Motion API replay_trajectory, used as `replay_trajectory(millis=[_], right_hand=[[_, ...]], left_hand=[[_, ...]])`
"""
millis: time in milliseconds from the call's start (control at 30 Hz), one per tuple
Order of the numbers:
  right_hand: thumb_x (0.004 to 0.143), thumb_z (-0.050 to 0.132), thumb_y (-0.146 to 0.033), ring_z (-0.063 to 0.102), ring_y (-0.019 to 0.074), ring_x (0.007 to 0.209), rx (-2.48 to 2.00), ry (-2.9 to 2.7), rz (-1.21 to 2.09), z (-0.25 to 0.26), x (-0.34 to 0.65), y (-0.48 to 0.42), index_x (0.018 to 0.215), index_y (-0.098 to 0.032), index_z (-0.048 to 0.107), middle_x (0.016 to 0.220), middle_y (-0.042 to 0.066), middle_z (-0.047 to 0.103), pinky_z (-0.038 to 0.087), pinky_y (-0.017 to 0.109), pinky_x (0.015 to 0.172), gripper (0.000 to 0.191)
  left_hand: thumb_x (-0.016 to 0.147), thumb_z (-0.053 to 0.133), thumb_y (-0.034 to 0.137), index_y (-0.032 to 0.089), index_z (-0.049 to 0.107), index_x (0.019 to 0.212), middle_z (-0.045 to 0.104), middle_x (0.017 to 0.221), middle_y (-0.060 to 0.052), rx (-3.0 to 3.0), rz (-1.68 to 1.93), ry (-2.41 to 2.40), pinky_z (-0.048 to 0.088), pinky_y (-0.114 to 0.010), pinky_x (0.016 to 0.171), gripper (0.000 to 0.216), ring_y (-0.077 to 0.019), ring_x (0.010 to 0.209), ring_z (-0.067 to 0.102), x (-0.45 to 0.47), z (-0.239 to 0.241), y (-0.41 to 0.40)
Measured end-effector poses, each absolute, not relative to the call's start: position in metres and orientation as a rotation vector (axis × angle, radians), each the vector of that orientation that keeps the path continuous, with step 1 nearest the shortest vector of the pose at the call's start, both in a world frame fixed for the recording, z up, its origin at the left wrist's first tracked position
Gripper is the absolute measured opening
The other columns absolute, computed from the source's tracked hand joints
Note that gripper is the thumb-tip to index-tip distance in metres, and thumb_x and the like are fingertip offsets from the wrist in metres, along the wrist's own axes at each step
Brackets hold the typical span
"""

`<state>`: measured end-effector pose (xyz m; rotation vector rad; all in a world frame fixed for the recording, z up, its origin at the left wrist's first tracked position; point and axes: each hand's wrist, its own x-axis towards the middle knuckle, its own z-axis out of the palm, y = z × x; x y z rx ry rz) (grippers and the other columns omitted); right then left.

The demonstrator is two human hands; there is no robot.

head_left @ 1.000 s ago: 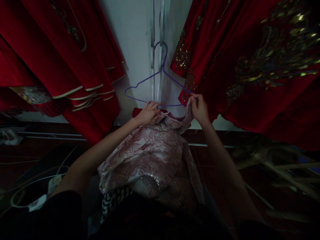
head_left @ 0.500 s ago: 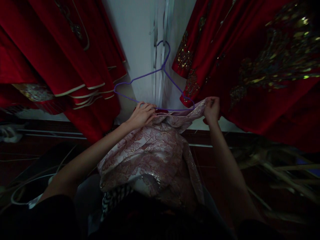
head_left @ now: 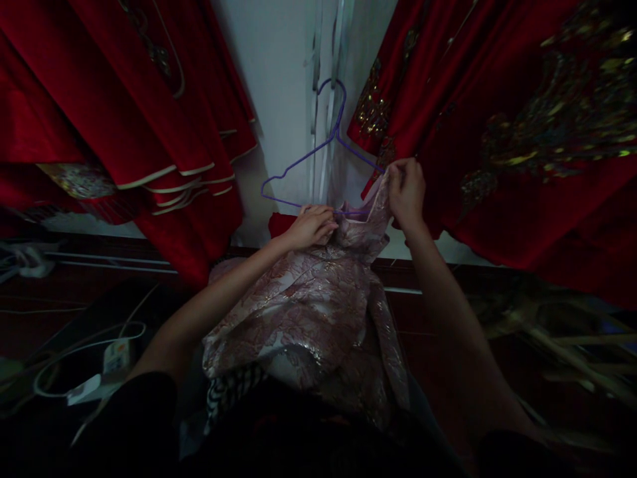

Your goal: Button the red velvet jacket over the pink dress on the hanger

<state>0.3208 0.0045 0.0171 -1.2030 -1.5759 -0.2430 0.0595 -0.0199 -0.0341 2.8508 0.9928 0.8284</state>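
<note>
A pink brocade garment (head_left: pixel 308 312) with a reddish floral pattern hangs down in front of me. A purple wire hanger (head_left: pixel 318 149) hangs by its hook against the white wall. My left hand (head_left: pixel 311 227) is closed on the garment's collar at the hanger's bottom wire. My right hand (head_left: pixel 407 194) pinches the garment's shoulder and holds it up against the hanger's right arm.
Red garments with cream trim (head_left: pixel 149 126) hang at the left, and red ones with gold embroidery (head_left: pixel 522 119) at the right. White cables and a power strip (head_left: pixel 107 362) lie on the dark floor at lower left. Pale sticks (head_left: pixel 562 345) lie at lower right.
My right hand has lifted the garment's shoulder up and left onto the hanger's right arm. The hanger has swung back to the right. My left hand stays on the collar.
</note>
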Motion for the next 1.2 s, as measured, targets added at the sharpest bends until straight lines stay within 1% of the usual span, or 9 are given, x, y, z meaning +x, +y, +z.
replay_trajectory(millis=[133, 233, 300, 400, 533, 633, 800, 933, 1200], right_hand=[[0.098, 0.028, -0.056, 0.06, 0.026, 0.105, -1.232, -1.603, -0.192, 0.019, 0.311, 0.008, 0.111, -0.026, 0.055, 0.104, 0.007, 0.064, 0.038, 0.053, 0.101, 0.042], [0.097, 0.031, -0.056, 0.062, 0.0247, 0.099, -1.236, -1.596, -0.151, 0.017, 0.314, 0.008, 0.109, -0.026, 0.056, 0.102, 0.006, 0.066, 0.036, 0.054, 0.102, 0.041], [0.096, 0.032, -0.057, 0.063, 0.0249, 0.099, -1.22, -1.582, -0.128, 0.017, 0.318, 0.008, 0.11, -0.025, 0.056, 0.102, 0.006, 0.066, 0.036, 0.055, 0.102, 0.042], [0.095, 0.035, -0.057, 0.063, 0.0242, 0.1, -1.182, -1.575, -0.088, 0.019, 0.322, 0.009, 0.112, -0.027, 0.057, 0.102, 0.005, 0.066, 0.038, 0.053, 0.102, 0.041], [0.095, 0.039, -0.054, 0.063, 0.023, 0.096, -1.175, -1.56, -0.092, 0.02, 0.326, 0.013, 0.109, -0.027, 0.06, 0.097, 0.005, 0.066, 0.041, 0.05, 0.1, 0.036], [0.095, 0.039, -0.053, 0.062, 0.0243, 0.1, -1.166, -1.582, -0.108, 0.02, 0.328, 0.015, 0.111, -0.026, 0.059, 0.099, 0.006, 0.066, 0.042, 0.052, 0.1, 0.037], [0.095, 0.037, -0.055, 0.061, 0.0255, 0.104, -1.154, -1.612, -0.117, 0.02, 0.332, 0.016, 0.112, -0.024, 0.058, 0.104, 0.007, 0.065, 0.042, 0.052, 0.1, 0.04], [0.095, 0.038, -0.056, 0.063, 0.0247, 0.098, -1.16, -1.598, -0.124, 0.022, 0.331, 0.013, 0.108, -0.024, 0.059, 0.099, 0.006, 0.066, 0.042, 0.053, 0.099, 0.04], [0.093, 0.037, -0.06, 0.063, 0.0258, 0.099, -1.123, -1.623, -0.091, 0.018, 0.334, 0.019, 0.109, -0.025, 0.057, 0.101, 0.006, 0.066, 0.043, 0.054, 0.096, 0.044]], left_hand=[[0.097, 0.039, 0.043, 0.018, 0.059, 0.087, 0.066, 0.101, -0.007, 2.68, 0.95, 0.924, 0.034, -0.04, 0.099, 0.035, -0.0199, 0.102, 0.058, 0.071, -0.033, -0.014], [0.096, 0.039, 0.046, 0.018, 0.058, 0.09, 0.066, 0.096, -0.007, 2.568, 1.079, 0.874, 0.041, -0.034, 0.092, 0.035, -0.018, 0.095, 0.059, 0.051, -0.026, -0.001], [0.095, 0.041, 0.049, 0.018, 0.058, 0.09, 0.065, 0.1, -0.009, 2.454, 1.291, 1.017, 0.043, -0.033, 0.091, 0.035, -0.0193, 0.099, 0.058, 0.024, -0.022, 0.013], [0.093, 0.043, 0.052, 0.019, 0.056, 0.083, 0.063, 0.09, -0.007, 2.144, 1.63, 1.363, 0.043, -0.034, 0.089, 0.037, -0.0213, 0.097, 0.057, -0.026, -0.026, 0.036], [0.088, 0.05, 0.05, 0.017, 0.058, 0.081, 0.061, 0.076, -0.004, 1.85, 1.668, 1.427, 0.046, -0.026, 0.073, 0.034, -0.0163, 0.078, 0.059, -0.082, -0.049, 0.052], [0.083, 0.054, 0.046, 0.016, 0.061, 0.085, 0.065, 0.082, -0.005, 1.779, 1.593, 1.42, 0.047, -0.024, 0.071, 0.031, -0.0152, 0.077, 0.061, -0.1, -0.068, 0.053], [0.079, 0.058, 0.044, 0.015, 0.063, 0.091, 0.069, 0.094, -0.009, 1.724, 1.609, 1.39, 0.05, -0.027, 0.078, 0.032, -0.0174, 0.086, 0.064, -0.106, -0.076, 0.054], [0.08, 0.057, 0.049, 0.015, 0.064, 0.095, 0.07, 0.1, -0.01, 1.762, 1.602, 1.333, 0.05, -0.028, 0.084, 0.038, -0.0181, 0.093, 0.065, -0.108, -0.071, 0.053], [0.081, 0.064, 0.041, 0.014, 0.066, 0.095, 0.071, 0.093, -0.008, 1.731, 1.664, 1.265, 0.051, -0.025, 0.08, 0.031, -0.0159, 0.085, 0.065, -0.091, -0.036, 0.057]])
